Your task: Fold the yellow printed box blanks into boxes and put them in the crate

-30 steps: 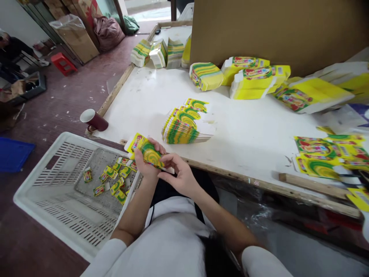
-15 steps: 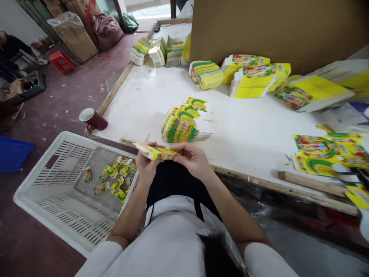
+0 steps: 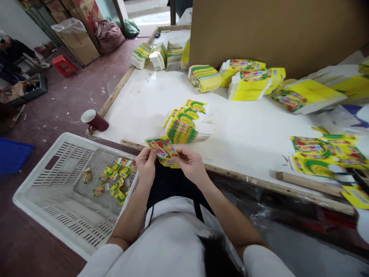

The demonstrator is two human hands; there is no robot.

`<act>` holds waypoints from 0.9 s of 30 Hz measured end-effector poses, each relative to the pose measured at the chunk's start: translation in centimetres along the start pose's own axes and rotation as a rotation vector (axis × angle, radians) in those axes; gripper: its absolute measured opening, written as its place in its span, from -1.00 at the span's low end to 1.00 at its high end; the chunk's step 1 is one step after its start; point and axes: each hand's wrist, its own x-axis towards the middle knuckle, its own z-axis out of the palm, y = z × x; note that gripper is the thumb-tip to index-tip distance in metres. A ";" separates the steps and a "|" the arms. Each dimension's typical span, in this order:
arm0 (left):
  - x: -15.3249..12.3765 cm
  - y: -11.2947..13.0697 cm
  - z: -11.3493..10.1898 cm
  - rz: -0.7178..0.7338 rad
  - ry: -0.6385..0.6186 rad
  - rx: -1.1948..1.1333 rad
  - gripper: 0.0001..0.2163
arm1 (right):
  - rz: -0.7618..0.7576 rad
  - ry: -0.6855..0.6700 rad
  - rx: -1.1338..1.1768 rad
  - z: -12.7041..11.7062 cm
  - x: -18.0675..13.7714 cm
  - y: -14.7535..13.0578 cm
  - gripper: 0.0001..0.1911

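Note:
Between my two hands is a small yellow and green printed carton (image 3: 163, 151), its colourful face turned up toward me. My left hand (image 3: 146, 164) pinches its left edge, thumb on top. At the right edge, my right hand (image 3: 190, 164) grips it between thumb and fingers. Just beyond, on the white table (image 3: 242, 130), lies a fanned stack of flat cartons (image 3: 184, 125). Below and left of my hands, a white plastic crate (image 3: 57, 204) holds several small cartons (image 3: 117, 186) scattered on its bottom.
A maroon mug (image 3: 98, 121) stands at the table's left edge. Bundles of flat cartons (image 3: 250, 79) line the back by a brown board (image 3: 259, 30). More cartons (image 3: 319, 154) and a wooden strip (image 3: 308, 184) lie at right. A red stool (image 3: 63, 65) and a seated person are far left.
The carton has turned in my hands from edge-on to showing its printed face. My left hand has shifted to pinch its left edge. The view has tilted slightly.

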 end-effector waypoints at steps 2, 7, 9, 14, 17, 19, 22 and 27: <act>0.7 1.3 -1.0 0.030 -0.117 0.021 -0.62 | -0.145 0.028 -0.273 -0.8 0.1 -0.3 -0.83; 1.9 4.9 -2.9 0.136 -0.504 0.390 -0.01 | -0.453 -0.112 -0.795 -3.1 0.3 -1.6 -0.70; 1.4 4.9 -2.1 0.087 -0.603 0.617 -0.03 | -0.546 -0.126 -0.816 -2.9 0.1 -1.5 -0.71; -0.6 2.3 1.0 0.000 -0.375 0.712 -0.37 | -0.560 0.274 -0.640 0.2 -1.8 0.4 -0.61; -0.9 1.3 1.2 0.069 -0.292 0.703 -0.35 | -0.440 0.324 -0.470 1.0 -2.5 0.7 -0.66; -0.8 1.2 0.7 0.122 -0.324 0.734 -0.30 | -0.302 0.330 -0.327 0.4 -1.9 0.1 -0.61; -1.0 1.3 0.1 0.226 -0.449 0.740 -0.23 | -0.011 0.285 -0.042 -1.3 -0.1 -1.2 -0.59; -2.1 1.0 0.4 0.429 -0.486 0.612 -0.18 | 0.521 -0.043 0.513 -1.1 0.7 0.0 -0.64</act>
